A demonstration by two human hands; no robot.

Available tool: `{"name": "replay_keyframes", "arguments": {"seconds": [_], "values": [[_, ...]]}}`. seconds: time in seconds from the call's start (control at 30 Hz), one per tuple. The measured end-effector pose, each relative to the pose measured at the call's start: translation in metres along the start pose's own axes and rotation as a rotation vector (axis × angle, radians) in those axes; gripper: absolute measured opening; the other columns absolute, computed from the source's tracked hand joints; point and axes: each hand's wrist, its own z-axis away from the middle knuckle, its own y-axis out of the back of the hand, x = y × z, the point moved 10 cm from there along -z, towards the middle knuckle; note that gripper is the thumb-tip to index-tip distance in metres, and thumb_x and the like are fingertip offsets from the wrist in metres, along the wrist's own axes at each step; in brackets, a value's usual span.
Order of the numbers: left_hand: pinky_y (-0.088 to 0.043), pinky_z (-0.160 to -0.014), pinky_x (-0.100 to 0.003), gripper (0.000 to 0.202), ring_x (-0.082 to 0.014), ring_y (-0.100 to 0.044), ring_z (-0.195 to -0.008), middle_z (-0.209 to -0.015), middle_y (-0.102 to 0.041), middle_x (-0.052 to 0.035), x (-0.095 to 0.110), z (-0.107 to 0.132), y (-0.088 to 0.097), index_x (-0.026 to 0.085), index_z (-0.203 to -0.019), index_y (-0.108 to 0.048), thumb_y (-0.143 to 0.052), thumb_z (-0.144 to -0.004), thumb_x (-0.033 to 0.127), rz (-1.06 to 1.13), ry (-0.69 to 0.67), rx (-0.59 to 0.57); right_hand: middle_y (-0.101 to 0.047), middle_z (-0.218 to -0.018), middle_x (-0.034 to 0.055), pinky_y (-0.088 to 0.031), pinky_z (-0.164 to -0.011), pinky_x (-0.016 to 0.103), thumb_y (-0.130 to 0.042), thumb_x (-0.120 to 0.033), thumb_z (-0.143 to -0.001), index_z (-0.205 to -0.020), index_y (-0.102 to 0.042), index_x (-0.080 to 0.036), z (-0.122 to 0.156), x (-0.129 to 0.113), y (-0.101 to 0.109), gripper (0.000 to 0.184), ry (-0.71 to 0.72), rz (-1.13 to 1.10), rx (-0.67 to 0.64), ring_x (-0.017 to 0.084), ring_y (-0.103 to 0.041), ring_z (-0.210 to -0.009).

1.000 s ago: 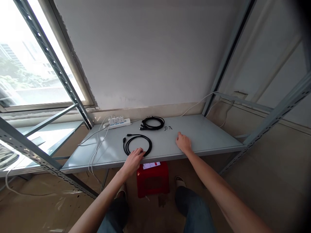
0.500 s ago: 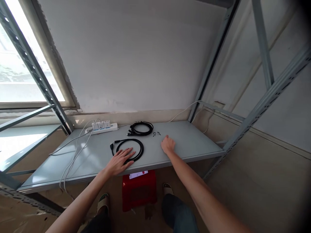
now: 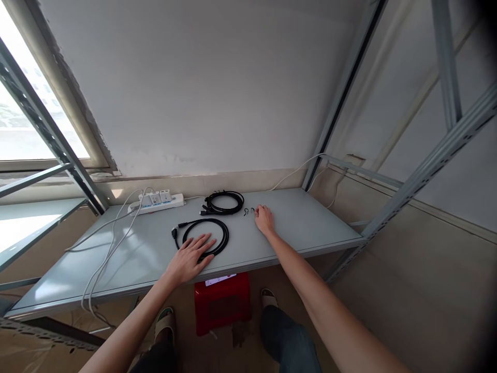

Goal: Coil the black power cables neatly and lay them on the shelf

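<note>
My left hand lies flat with fingers spread across the near side of a coiled black cable, which has a dark plug at its left end. To the right, my right hand has its fingers curled together at the shelf surface. Its fingertips are right beside a small bent black tie; whether they touch or hold anything is hidden. A second small black tie lies just left of that one. Farther back rests another coil of black cable, with several connector ends at its left.
A white power strip with plugged-in adapters stands at the back left of the grey shelf. White cords trail over the front edge. Metal uprights frame the shelf. A red stool is below, between my feet.
My right hand has shifted slightly left and back, up to the small ties. My left hand stays on the near coil. The view has tilted a little.
</note>
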Motion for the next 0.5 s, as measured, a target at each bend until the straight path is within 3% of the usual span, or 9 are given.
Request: {"name": "replay_keyframes", "arguments": {"seconds": [0.13, 0.33, 0.43, 0.5], "values": [[-0.027, -0.124, -0.049, 0.056, -0.0255, -0.035, -0.151, -0.165, -0.032, 0.0026, -0.001, -0.001, 0.001, 0.041, -0.157, -0.034, -0.039, -0.103, 0.056, 0.013, 0.014, 0.0, -0.061, -0.109, 0.0084, -0.039, -0.08, 0.028, -0.038, -0.014, -0.099, -0.104, -0.057, -0.018, 0.002, 0.002, 0.006, 0.02, -0.011, -0.121, 0.038, 0.018, -0.056, -0.095], [-0.028, -0.123, -0.05, 0.056, -0.0267, -0.036, -0.15, -0.164, -0.036, 0.0004, 0.001, -0.001, 0.004, 0.039, -0.156, -0.038, -0.04, -0.102, 0.056, 0.026, 0.022, 0.006, -0.063, -0.106, 0.0109, -0.041, -0.077, 0.029, -0.027, -0.011, -0.096, -0.114, -0.049, -0.017, 0.02, 0.013, 0.039, 0.028, -0.116, -0.334, 0.192, 0.021, -0.06, -0.094], [-0.027, -0.123, -0.05, 0.058, -0.0265, -0.036, -0.15, -0.164, -0.036, -0.0014, 0.002, -0.001, 0.006, 0.038, -0.156, -0.037, -0.04, -0.102, 0.057, 0.027, 0.025, 0.011, -0.065, -0.094, 0.0075, -0.042, -0.076, 0.028, -0.026, -0.013, -0.097, -0.112, -0.048, -0.019, 0.038, -0.006, 0.043, 0.027, -0.055, -0.389, 0.174, 0.021, -0.063, -0.089], [-0.027, -0.123, -0.048, 0.06, -0.0263, -0.037, -0.149, -0.163, -0.037, -0.0029, 0.003, -0.001, 0.009, 0.036, -0.158, -0.035, -0.04, -0.102, 0.057, 0.032, 0.025, 0.018, -0.065, -0.09, 0.0056, -0.042, -0.075, 0.027, -0.027, -0.015, -0.097, -0.109, -0.049, -0.021, 0.054, -0.033, 0.038, 0.026, 0.032, -0.41, 0.11, 0.021, -0.063, -0.084]]}}
